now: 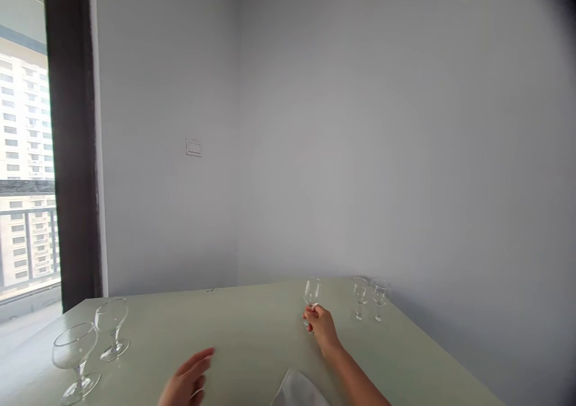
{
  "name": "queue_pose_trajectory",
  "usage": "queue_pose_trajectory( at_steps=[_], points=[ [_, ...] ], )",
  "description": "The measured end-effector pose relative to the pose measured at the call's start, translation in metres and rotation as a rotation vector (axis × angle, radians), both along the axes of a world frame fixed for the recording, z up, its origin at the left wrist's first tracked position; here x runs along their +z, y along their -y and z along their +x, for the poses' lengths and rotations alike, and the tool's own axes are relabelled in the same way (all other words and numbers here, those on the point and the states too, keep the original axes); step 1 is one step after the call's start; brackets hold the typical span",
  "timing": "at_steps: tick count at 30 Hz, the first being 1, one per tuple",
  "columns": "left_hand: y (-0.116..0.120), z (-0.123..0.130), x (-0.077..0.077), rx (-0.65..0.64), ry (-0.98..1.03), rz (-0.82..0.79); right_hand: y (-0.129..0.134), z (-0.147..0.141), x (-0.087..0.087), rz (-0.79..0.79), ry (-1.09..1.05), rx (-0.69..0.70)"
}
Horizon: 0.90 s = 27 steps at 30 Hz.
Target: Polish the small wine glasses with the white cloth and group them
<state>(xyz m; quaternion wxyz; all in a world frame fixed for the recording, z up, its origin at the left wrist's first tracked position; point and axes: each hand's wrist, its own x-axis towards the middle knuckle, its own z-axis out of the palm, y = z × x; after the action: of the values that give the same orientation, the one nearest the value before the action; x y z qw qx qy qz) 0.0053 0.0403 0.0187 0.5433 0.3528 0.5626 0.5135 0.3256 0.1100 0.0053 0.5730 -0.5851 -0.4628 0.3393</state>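
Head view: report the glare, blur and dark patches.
All in the head view: daylight at left nearly washes out the pale high-rise building; the top-right corner fades to black; the left hand looks slightly blurred; the clear stemmed glass in the right hand shows only faintly.

Walls: plain pale grey (387, 130), met in a corner behind table
Switch: small white plate (194, 147), L wall
Table: pale green top (252, 316), up vs. walls
Frame: dark, vertical (72, 142), far L
Outside: balcony railing (27, 244), multi-storey bldg (27, 118) w/ many windows
Light: bright daylight from L
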Motion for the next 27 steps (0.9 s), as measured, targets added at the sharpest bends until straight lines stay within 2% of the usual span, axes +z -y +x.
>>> queue_pose_trajectory(
  at_steps=[3, 6, 9, 12, 14, 17, 20, 23, 27],
  points=[
    [-0.005, 0.067, 0.022, -0.147, -0.161, 0.149, 0.014, -0.044, 0.011, 0.063, 0.001, 0.146],
    [-0.018, 0.11, 0.028, -0.184, -0.168, 0.209, 0.034, -0.077, 0.018, 0.111, 0.0, 0.299],
    [-0.023, 0.128, 0.025, -0.248, -0.147, 0.251, 0.05, -0.092, 0.02, 0.136, 0.024, 0.406],
    [-0.018, 0.122, 0.021, -0.253, -0.137, 0.287, 0.058, -0.096, 0.022, 0.134, 0.032, 0.503],
    [-0.016, 0.107, 0.018, -0.184, -0.158, 0.298, 0.058, -0.095, 0.023, 0.101, 0.034, 0.545],
    [-0.019, 0.064, 0.014, -0.016, -0.217, 0.286, 0.054, -0.088, 0.022, 0.079, 0.042, 0.489],
    [-0.019, 0.001, 0.011, 0.151, -0.288, 0.274, 0.047, -0.076, 0.013, 0.098, 0.033, 0.346],
    [-0.007, -0.072, 0.01, 0.3, -0.376, 0.258, 0.038, -0.062, -0.002, 0.045, 0.009, 0.213],
    [0.016, -0.155, 0.013, 0.476, -0.489, 0.202, 0.027, -0.048, -0.019, -0.035, -0.038, 0.164]
  ],
)
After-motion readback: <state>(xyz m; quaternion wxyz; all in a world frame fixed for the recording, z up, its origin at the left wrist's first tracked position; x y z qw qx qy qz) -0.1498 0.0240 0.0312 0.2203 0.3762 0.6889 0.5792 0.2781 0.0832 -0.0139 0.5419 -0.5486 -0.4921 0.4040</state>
